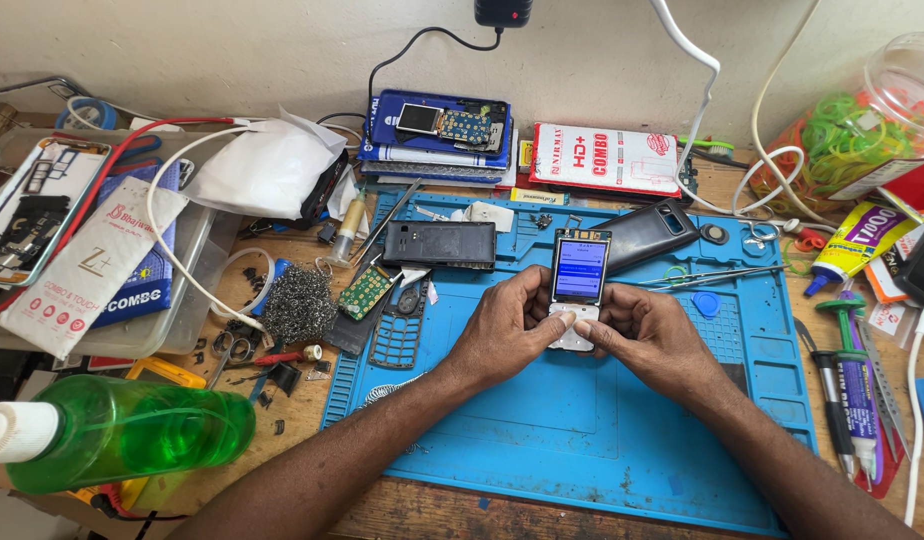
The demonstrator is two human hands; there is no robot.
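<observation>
Both my hands hold a small opened keypad phone (578, 275) upright over the blue work mat (582, 420). Its screen is lit blue and white. My left hand (502, 330) grips its lower left side, thumb on the white keypad area. My right hand (647, 335) grips the lower right side, thumb also pressing near the keypad. A black phone body (440, 243) lies on the mat behind my left hand. A dark back cover (647, 232) lies behind the phone.
A green circuit board (366, 291), a dark keypad frame (397, 335) and steel wool (298, 303) lie left of the mat. A green bottle (122, 430) lies at front left. Glue tubes and screwdrivers (852, 380) sit right. Boxes and a jar of rubber bands (852, 130) line the wall.
</observation>
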